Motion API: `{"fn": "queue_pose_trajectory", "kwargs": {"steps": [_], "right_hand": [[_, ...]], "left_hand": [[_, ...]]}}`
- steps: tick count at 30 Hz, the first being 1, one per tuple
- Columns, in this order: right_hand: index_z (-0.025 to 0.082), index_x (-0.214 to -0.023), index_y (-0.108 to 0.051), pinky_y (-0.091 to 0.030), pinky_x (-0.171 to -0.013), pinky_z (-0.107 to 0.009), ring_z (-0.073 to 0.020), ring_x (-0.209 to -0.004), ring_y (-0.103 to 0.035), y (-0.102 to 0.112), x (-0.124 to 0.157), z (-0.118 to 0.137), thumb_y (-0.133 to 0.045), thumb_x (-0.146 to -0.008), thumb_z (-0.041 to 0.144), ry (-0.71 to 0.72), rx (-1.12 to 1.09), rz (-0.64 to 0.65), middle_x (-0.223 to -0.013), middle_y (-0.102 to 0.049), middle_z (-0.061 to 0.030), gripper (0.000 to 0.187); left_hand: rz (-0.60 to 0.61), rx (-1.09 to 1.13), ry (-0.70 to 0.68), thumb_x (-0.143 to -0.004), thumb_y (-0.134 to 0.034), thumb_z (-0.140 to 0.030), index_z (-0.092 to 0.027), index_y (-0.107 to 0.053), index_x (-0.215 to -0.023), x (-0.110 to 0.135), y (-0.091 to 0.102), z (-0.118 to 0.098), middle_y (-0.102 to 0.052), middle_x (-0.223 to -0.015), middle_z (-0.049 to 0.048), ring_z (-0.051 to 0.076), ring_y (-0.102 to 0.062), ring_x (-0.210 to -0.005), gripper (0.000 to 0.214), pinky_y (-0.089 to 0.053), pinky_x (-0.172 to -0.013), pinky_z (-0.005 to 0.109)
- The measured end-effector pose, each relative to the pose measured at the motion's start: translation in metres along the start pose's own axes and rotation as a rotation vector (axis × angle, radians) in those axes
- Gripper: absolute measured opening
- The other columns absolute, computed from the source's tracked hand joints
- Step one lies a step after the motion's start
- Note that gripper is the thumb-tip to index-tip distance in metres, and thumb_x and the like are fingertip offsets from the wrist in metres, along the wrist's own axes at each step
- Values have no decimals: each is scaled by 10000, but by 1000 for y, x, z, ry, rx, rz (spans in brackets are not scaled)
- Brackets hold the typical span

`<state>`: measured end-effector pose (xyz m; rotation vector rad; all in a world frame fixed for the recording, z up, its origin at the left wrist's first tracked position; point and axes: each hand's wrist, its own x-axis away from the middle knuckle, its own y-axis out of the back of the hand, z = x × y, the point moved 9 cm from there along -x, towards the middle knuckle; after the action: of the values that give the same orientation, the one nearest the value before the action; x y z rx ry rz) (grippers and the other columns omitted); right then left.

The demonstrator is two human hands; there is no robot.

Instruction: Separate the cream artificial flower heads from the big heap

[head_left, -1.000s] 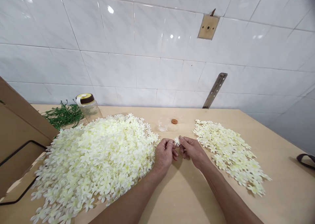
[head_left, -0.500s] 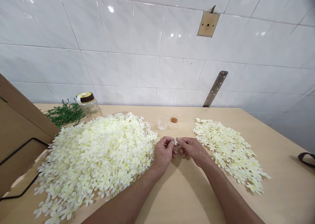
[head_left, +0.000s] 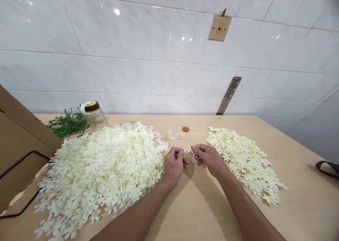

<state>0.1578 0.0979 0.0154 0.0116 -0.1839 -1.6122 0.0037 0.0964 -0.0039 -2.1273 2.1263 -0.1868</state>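
Note:
Just above the table, a small white artificial flower (head_left: 188,150) shows between my two hands. My right hand (head_left: 209,158) pinches its right side between thumb and forefinger. My left hand (head_left: 174,164) has thumb and forefinger pressed together at the flower's left side, and its fingertips partly hide what is in them. A large heap of cream-white artificial flowers (head_left: 106,163) lies beside my left hand. On the other side, a smaller, flatter spread of the same flowers (head_left: 243,160) lies near my right wrist.
Beyond my hands are a clear plastic piece (head_left: 174,132) and a brown disc (head_left: 185,129). A lidded jar (head_left: 94,115) and green artificial stems (head_left: 69,124) stand back left, near a cardboard box (head_left: 23,152). A metal bracket (head_left: 229,95) leans at the tiled wall.
My hands have drawn slightly apart, the right one moving away from the left. More of the white flower now shows between them. The view has shifted slightly.

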Motion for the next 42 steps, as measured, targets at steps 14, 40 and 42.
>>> {"fn": "queue_pose_trajectory", "kwargs": {"steps": [14,40,42], "right_hand": [[193,-588,-497,-353,-409,-228,-82,-430,-411,-4,2,1,-661,-740,693,-18,-80,-7,-532,-492,27,547],[162,-694,-618,-450,-499,-221,-105,-554,-505,-29,11,6,-726,-742,583,22,1,328,-639,-550,8,437],[160,-721,-635,-454,-508,-222,-103,-556,-503,-29,12,6,-737,-733,574,17,18,340,-644,-556,9,426]], "left_hand": [[4,-40,6,-812,-577,-292,-199,-513,-745,1,-1,-1,-594,-496,-34,105,-525,-382,131,-433,-417,208],[94,91,52,-795,-655,-449,-159,-600,-705,-2,-4,-4,-581,-508,-10,106,-508,-420,308,-432,-442,224],[73,115,58,-795,-653,-447,-157,-595,-693,-3,-2,-4,-574,-502,-12,101,-498,-413,313,-424,-442,223]]}}
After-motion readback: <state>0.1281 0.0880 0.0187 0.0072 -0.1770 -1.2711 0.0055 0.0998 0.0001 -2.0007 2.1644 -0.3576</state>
